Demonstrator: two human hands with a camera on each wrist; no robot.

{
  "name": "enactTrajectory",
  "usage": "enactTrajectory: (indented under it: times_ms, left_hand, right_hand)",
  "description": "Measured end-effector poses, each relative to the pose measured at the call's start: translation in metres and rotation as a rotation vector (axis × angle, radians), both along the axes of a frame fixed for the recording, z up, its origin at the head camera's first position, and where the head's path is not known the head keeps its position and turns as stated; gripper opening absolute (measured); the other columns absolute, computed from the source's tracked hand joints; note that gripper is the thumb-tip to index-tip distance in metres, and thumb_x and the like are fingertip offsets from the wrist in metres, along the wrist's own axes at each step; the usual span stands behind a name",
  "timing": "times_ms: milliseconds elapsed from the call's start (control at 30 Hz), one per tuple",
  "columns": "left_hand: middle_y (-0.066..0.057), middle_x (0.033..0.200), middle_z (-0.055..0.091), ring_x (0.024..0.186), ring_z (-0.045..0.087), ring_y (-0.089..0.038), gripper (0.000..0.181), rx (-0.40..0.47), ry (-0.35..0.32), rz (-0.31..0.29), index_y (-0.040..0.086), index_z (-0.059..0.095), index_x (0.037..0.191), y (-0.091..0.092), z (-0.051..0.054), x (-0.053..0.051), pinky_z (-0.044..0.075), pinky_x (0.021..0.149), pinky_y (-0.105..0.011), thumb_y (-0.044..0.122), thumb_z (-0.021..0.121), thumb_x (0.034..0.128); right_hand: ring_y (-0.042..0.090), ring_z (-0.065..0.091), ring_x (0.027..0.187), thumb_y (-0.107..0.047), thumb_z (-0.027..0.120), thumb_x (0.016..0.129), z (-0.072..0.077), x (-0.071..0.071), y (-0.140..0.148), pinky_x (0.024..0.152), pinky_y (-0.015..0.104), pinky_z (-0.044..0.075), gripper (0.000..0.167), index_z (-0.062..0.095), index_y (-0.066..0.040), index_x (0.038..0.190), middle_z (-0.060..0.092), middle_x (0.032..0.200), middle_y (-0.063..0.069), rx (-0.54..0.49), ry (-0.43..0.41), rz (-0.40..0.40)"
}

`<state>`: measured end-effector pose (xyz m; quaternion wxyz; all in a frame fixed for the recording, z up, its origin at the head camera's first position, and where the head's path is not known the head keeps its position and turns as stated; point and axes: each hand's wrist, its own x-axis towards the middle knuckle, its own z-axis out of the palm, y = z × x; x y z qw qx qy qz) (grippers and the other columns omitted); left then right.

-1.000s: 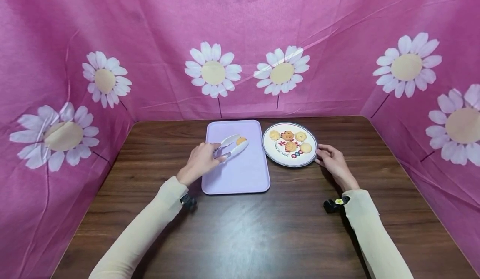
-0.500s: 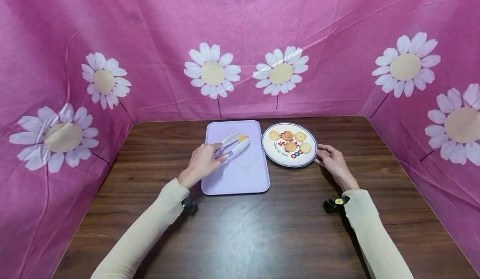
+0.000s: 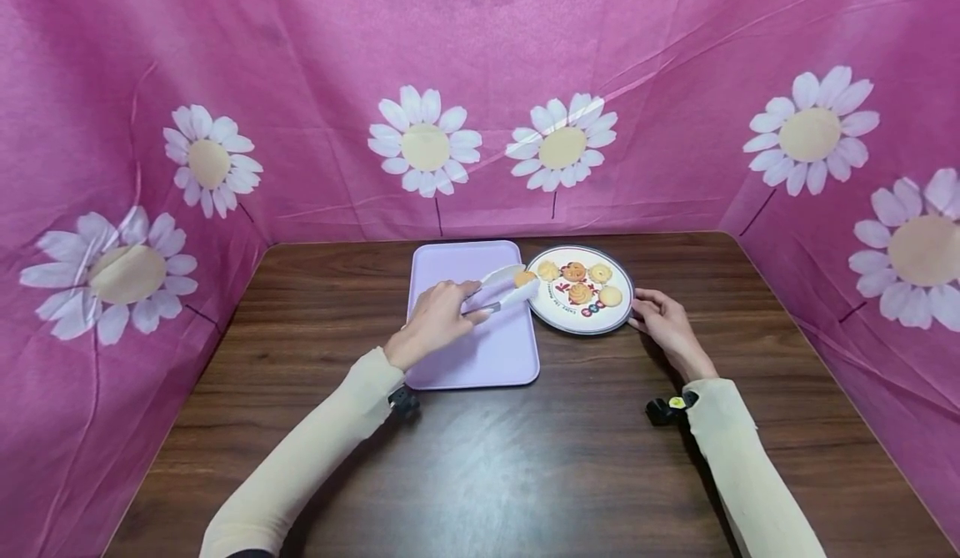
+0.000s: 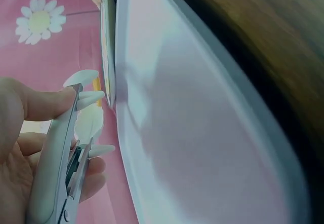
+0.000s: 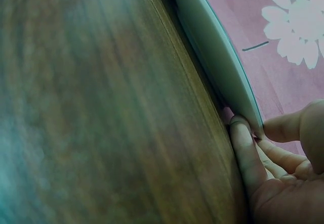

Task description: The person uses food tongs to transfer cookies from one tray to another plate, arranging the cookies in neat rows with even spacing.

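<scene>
My left hand [image 3: 435, 318] grips a pair of tongs [image 3: 519, 294] with white tips. Between those tips sits a golden cookie [image 3: 524, 278], beside the left rim of a round white plate [image 3: 619, 276]. Several cookies [image 3: 581, 293] lie on that plate, over red printed lettering. At the plate's right rim, my right hand [image 3: 670, 331] pinches the edge between thumb and fingers. Its grip also shows in the right wrist view, thumb above the plate [image 5: 223, 57] and a finger beneath. In the left wrist view the tongs [image 4: 48, 168] are seen from the side, above the tray.
A lilac tray [image 3: 480, 366] lies left of the plate, under the left hand and tongs. Both stand near the back edge of a dark wooden table [image 3: 480, 466]. A pink cloth [image 3: 487, 41] with daisies surrounds the table's back and sides.
My left hand has carried the tongs and cookie rightward, from over the tray to the plate's left rim. The right hand and plate stay where they were.
</scene>
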<state>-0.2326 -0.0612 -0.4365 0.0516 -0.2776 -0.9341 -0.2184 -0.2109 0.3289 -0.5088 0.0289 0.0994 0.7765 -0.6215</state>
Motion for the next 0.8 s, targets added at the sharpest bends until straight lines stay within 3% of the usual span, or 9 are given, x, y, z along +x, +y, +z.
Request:
enactTrajectory:
  times_ms: [100,300,567,800]
  left_hand:
    - [0.003,0.068,0.048,0.069,0.051,-0.017,0.035,-0.014,0.003,-0.013,0.009,0.074,0.119,0.011,0.0,-0.001,0.039,0.058,-0.032,0.032,0.079,0.0929]
    - [0.003,0.066,0.044,0.067,0.048,-0.016,0.028,-0.034,-0.006,-0.035,0.008,0.074,0.105,0.029,0.0,-0.004,0.038,0.056,-0.032,0.033,0.079,0.0932]
    - [0.004,0.066,0.044,0.066,0.048,-0.015,0.026,-0.072,-0.031,-0.064,0.008,0.073,0.1,0.042,0.0,-0.005,0.04,0.055,-0.032,0.032,0.08,0.0917]
    - [0.004,0.063,0.042,0.063,0.047,-0.014,0.023,-0.116,-0.018,-0.072,0.009,0.071,0.092,0.049,0.006,-0.008,0.042,0.054,-0.033,0.031,0.08,0.0914]
  right_hand:
    - [-0.016,0.059,0.096,-0.02,0.045,0.111,0.0,0.001,0.0,0.089,0.012,0.055,0.052,0.038,0.007,0.155,0.056,0.141,0.02,-0.001,0.001,-0.001]
    - [-0.014,0.061,0.095,-0.016,0.048,0.11,0.001,0.002,0.0,0.087,0.012,0.055,0.052,0.037,0.012,0.153,0.066,0.11,-0.013,-0.053,0.033,-0.001]
    - [-0.013,0.061,0.096,-0.017,0.049,0.11,0.002,0.003,-0.003,0.088,0.013,0.055,0.052,0.038,0.01,0.153,0.065,0.122,0.0,-0.043,0.016,-0.004]
    - [-0.013,0.062,0.095,-0.016,0.049,0.11,0.003,0.002,-0.003,0.087,0.012,0.055,0.052,0.038,0.01,0.154,0.065,0.115,-0.007,-0.05,0.017,-0.013]
